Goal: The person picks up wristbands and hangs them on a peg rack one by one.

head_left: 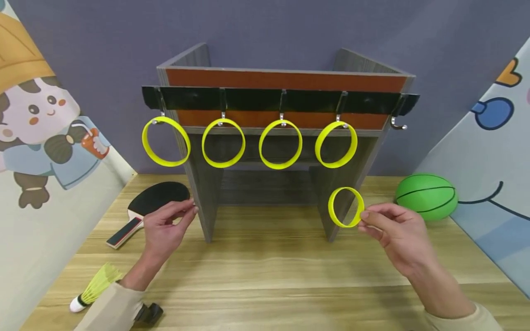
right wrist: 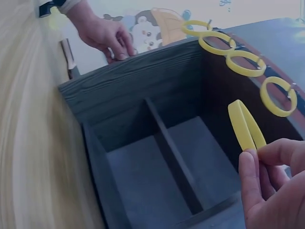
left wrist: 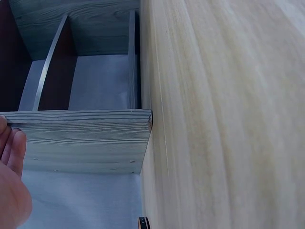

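Note:
My right hand (head_left: 401, 234) pinches a yellow ring (head_left: 347, 208) between thumb and fingers, in front of the right side panel of a grey wooden shelf unit (head_left: 205, 202). Several matching yellow rings (head_left: 223, 143) hang from metal hooks on a black bar (head_left: 252, 99) across the unit's top. The bar's rightmost hook (head_left: 398, 124) carries no ring. My left hand (head_left: 165, 225) is at the front edge of the left side panel; its fingertips touch the panel (left wrist: 90, 143) without wrapping round it. Part of this hand lies outside the left wrist view.
Behind my left hand lies a table tennis paddle (head_left: 159, 198); a yellow shuttlecock (head_left: 96, 286) is nearer me. A green ball (head_left: 427, 196) rests at the right by the wall. The wooden tabletop (head_left: 269, 276) stretches before the unit. Cartoon-printed walls (head_left: 49, 147) flank both sides.

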Tool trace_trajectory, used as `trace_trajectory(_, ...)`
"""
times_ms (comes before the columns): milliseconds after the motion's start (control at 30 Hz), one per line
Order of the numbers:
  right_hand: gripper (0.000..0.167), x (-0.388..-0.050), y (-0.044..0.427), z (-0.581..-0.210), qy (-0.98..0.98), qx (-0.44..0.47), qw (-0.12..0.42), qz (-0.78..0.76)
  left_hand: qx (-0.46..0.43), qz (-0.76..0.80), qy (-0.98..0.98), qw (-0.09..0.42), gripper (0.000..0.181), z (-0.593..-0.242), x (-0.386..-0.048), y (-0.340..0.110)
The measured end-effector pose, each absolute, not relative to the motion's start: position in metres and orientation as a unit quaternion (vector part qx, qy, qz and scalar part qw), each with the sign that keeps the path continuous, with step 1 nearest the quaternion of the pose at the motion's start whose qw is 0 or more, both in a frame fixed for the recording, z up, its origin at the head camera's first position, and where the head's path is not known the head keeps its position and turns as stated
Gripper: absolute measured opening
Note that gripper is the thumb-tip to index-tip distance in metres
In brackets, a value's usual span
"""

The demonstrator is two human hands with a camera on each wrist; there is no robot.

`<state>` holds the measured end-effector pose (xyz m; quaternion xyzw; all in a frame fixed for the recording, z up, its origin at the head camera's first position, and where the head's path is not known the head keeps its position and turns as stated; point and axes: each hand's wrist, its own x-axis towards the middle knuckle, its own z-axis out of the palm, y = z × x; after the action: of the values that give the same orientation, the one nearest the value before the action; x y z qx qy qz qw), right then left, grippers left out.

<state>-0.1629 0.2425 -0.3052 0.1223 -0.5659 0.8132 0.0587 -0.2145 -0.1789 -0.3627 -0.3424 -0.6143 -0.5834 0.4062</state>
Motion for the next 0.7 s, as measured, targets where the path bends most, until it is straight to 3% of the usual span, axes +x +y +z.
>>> trace_trajectory(700, 0.012, -0.161, 0.272, -0.243, -0.527, 0.072, 0.124, 0.838, -0.339, -0.576, -0.62, 0.411, 0.024, -0.363, -0.213, -0.179)
